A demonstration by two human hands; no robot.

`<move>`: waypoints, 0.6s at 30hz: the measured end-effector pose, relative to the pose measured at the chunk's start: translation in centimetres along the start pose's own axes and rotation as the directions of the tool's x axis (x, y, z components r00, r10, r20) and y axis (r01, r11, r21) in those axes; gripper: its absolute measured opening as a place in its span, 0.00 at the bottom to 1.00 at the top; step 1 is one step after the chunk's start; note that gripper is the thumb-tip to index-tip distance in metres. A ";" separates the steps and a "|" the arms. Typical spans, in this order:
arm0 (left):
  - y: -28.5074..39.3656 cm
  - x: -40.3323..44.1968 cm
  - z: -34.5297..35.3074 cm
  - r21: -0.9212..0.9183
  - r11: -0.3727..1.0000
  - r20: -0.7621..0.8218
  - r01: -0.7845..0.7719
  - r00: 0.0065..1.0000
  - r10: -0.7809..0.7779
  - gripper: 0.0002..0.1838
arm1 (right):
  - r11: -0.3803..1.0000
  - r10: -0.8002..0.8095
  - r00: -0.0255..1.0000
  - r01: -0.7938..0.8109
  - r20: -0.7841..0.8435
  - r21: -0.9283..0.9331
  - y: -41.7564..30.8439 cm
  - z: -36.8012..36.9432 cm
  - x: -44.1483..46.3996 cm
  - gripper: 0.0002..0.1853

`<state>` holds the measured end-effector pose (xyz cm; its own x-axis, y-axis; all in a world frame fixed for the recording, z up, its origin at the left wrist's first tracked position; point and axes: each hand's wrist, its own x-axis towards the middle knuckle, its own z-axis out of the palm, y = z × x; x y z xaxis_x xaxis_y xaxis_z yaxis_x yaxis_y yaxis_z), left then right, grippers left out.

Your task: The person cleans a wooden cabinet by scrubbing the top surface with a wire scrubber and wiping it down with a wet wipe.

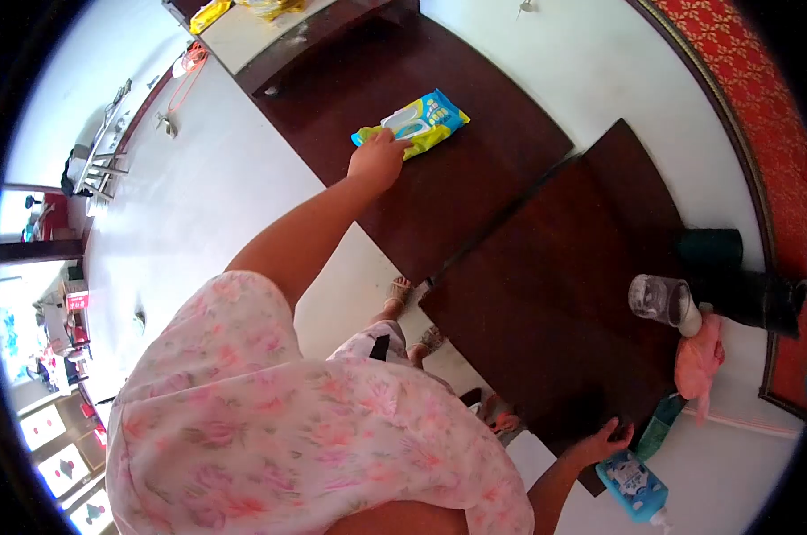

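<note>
My left hand [378, 163] is at the near end of a pack of wet wipes [435, 120], blue and yellow-green with a white lid. Its fingers are closed over the pack's edge, and the pack lies on a dark brown tabletop [368, 80]. At the lower right, my right hand [602, 443] is over the table's edge, fingers apart and slightly curled, with nothing visible in them. A blue bottle [634, 486] with a white pump top is close beside that hand. Just past the fingertips is a green box-like item [659, 426].
A clear jar [658, 299], a pink cloth [699, 361] and a dark green cylinder [710, 248] sit along the wall side. A seam divides the dark tabletop [546, 285]. Yellow packages [212, 15] are on a pale surface at the top.
</note>
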<state>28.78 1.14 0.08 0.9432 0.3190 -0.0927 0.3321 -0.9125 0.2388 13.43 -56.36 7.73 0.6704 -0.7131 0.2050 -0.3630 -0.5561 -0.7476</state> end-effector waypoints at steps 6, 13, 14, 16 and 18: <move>-2.7 8.0 3.8 0.189 0.982 0.066 -0.023 0.998 0.011 0.15 | 0.995 0.060 0.991 -0.069 -0.123 -0.076 1.9 0.9 -0.8 0.33; -3.6 9.7 4.7 0.290 0.951 0.087 -0.110 0.992 0.089 0.11 | 0.989 0.044 0.986 -0.066 -0.164 -0.132 3.0 1.4 -0.2 0.33; -3.6 10.2 5.1 0.252 0.959 0.068 -0.128 0.991 0.114 0.11 | 0.987 0.078 0.985 -0.099 -0.156 -0.129 2.8 1.5 -0.3 0.33; -5.6 11.5 8.4 0.224 0.966 0.009 -0.129 0.991 0.131 0.11 | 0.984 0.082 0.983 -0.107 -0.166 -0.145 1.9 1.8 -0.8 0.32; -4.7 11.7 6.9 0.341 0.900 0.184 -0.272 0.958 0.220 0.12 | 0.979 0.085 0.976 -0.119 -0.200 -0.166 1.5 1.5 -0.8 0.31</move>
<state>38.23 7.41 -8.82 0.9751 0.0574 -0.2142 0.0389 -0.9952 -0.0895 13.35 -55.94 5.48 0.4944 -0.8286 0.2629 -0.5426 -0.5304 -0.6514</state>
